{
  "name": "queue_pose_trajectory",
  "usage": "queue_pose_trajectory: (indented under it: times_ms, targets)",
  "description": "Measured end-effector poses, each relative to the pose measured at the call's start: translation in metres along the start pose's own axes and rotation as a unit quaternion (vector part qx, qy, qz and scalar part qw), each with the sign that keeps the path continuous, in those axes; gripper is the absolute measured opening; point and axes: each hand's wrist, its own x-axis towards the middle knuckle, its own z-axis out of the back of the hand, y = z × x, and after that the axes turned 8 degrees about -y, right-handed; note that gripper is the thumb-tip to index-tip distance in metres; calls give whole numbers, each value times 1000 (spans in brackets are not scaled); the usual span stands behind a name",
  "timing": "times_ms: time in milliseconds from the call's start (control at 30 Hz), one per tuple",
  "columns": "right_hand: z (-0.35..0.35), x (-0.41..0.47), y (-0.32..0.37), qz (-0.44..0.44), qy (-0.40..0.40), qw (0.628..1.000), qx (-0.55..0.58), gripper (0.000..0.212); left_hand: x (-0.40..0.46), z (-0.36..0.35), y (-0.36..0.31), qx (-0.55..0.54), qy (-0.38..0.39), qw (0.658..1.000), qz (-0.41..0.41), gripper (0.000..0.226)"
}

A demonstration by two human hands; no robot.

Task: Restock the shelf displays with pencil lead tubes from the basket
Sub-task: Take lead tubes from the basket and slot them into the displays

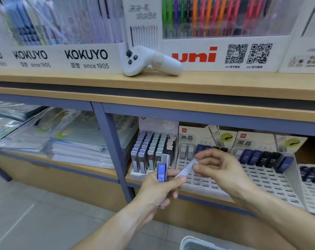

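My left hand (159, 191) grips several pencil lead tubes, with a blue tube marked HB 0.5 (161, 172) standing upright at the front. Between thumb and fingers, my right hand (223, 169) pinches a clear tube (187, 168) that slants from the left hand's bundle. Both hands hover in front of the lower shelf. Behind them lies a white slotted display tray (207, 179) with a few clear and blue tubes in its back row. A second slotted tray (272, 175) to the right holds blue and black tubes. The rim of a white basket (191, 240) shows at the bottom edge.
A box of upright lead cases (151, 150) stands left of the trays. A blue shelf post (113, 147) divides it from stacked plastic folders (63, 139). A white handheld controller (151, 60) lies on the wooden upper shelf (225, 82) before pen displays.
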Motion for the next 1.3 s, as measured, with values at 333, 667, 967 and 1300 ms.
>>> queue_pose_trajectory:
  times_ms: [333,667,967,1300]
  targets:
    - [34,6,3,-47,-84,992,86,28,17,-33,0,-77,-30,997,12,31]
    - [44,18,-8,-84,-59,994,-25,22,23,-51,20,-111,-92,988,48,31]
    - [35,15,-21,-18,114,982,-147,25,22,-45,19,-79,-104,991,12,31]
    - [17,42,-37,106,19,979,-173,44,28,-46,12,-98,-79,986,110,24]
